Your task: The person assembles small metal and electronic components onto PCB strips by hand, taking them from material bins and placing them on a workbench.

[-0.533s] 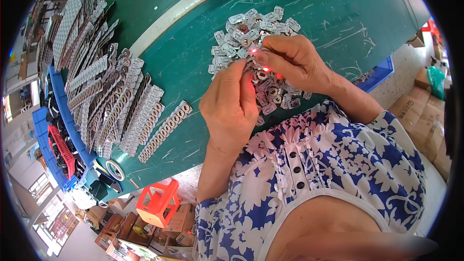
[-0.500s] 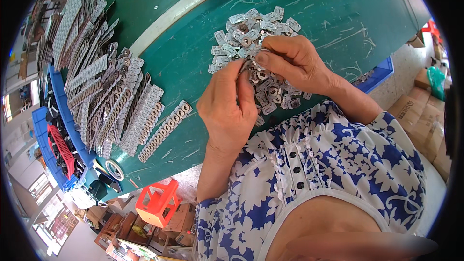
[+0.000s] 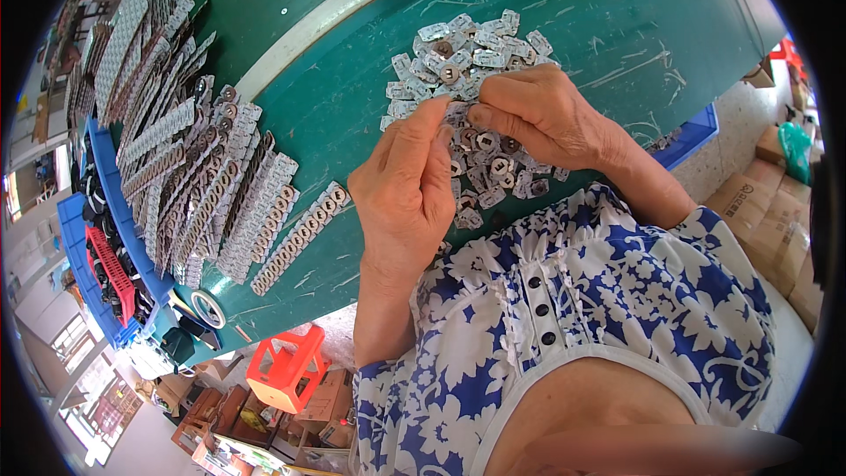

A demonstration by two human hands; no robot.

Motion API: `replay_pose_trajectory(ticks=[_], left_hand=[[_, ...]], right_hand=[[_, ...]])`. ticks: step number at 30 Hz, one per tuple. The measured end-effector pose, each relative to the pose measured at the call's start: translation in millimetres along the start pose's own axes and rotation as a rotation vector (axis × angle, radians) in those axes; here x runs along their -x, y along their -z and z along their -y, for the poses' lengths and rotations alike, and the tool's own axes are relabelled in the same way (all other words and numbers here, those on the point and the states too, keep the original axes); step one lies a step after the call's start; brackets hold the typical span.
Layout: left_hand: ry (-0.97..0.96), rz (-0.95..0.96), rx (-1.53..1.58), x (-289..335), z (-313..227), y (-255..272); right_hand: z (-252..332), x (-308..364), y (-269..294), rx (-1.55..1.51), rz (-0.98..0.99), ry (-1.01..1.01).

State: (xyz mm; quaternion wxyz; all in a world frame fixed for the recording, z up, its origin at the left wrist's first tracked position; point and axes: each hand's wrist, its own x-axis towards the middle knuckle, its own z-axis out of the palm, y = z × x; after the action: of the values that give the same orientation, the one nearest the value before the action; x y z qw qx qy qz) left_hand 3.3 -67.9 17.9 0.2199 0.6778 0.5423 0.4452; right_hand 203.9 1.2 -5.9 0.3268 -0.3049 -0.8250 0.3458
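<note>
My left hand (image 3: 405, 181) and my right hand (image 3: 542, 115) meet over a heap of small silvery plates (image 3: 507, 51), several of them with round centres. Thumb and forefinger are pinched together on each hand. Between the fingertips is a small silvery piece (image 3: 460, 106), mostly hidden by the fingers, so its exact form cannot be made out. Left of my left hand, a strip of joined plates with round centres (image 3: 295, 242) lies alone on the green table. Farther left are many similar strips (image 3: 198, 167), piled and overlapping.
The green table (image 3: 352, 79) has a pale raised bar (image 3: 304, 31) running across it. A blue bin (image 3: 132, 203) and a tape roll (image 3: 209, 309) are at the left edge. Another blue tray (image 3: 692, 137) is at the right. A red-orange stool (image 3: 286, 370) stands below; cartons (image 3: 758, 220) are stacked right.
My left hand has shifted slightly left, and its fingers are a little farther from my right hand's. My right hand has barely moved. The strips stay where they were.
</note>
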Motion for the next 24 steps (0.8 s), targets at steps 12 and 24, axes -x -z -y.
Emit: replay_pose_trajectory(ticks=[12, 24], left_hand=[[0.063, 0.279, 0.077, -6, -1, 3], [0.312, 0.357, 0.396, -7, 0, 7]], right_hand=[[-4, -3, 14, -0.008, -0.047, 0.01], [-2, -2, 20, -0.158, 0.198, 0.018]])
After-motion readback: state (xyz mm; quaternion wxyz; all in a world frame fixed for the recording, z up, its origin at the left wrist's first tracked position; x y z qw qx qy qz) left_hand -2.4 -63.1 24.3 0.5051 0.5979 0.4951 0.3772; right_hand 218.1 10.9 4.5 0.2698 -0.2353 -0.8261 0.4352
